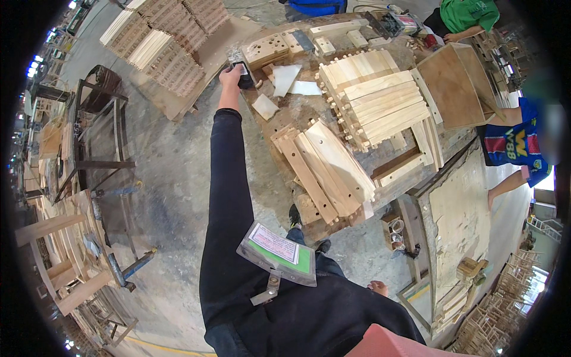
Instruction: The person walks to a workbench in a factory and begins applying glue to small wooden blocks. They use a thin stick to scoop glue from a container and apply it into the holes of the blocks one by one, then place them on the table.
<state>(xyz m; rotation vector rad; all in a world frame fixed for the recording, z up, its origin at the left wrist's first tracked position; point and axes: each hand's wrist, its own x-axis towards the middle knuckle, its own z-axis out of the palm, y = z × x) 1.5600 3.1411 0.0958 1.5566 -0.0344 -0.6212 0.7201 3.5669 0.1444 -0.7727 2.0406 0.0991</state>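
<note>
My left arm in a black sleeve stretches forward to the far left corner of the workbench [262, 119]. There my left hand [229, 76] is closed on a small black object [243, 74] with a pale patch; its exact kind is unclear. White sheet pieces [286, 79] and a drilled wooden block [266, 50] lie close to that hand. My right hand [378, 288] hangs low beside my body, fingers loosely bent and apart, with nothing seen in it. Wooden slats [386, 98] with dowel ends are stacked on the bench, and drilled boards [324, 169] lie nearer me.
Pallet-like stacks of wood pieces [166, 50] stand at the far left. A metal frame stand [104, 163] is on the left. On the right, a co-worker in a blue shirt [514, 143] is beside a plywood-topped table [458, 220]. Another person in green [470, 18] works behind.
</note>
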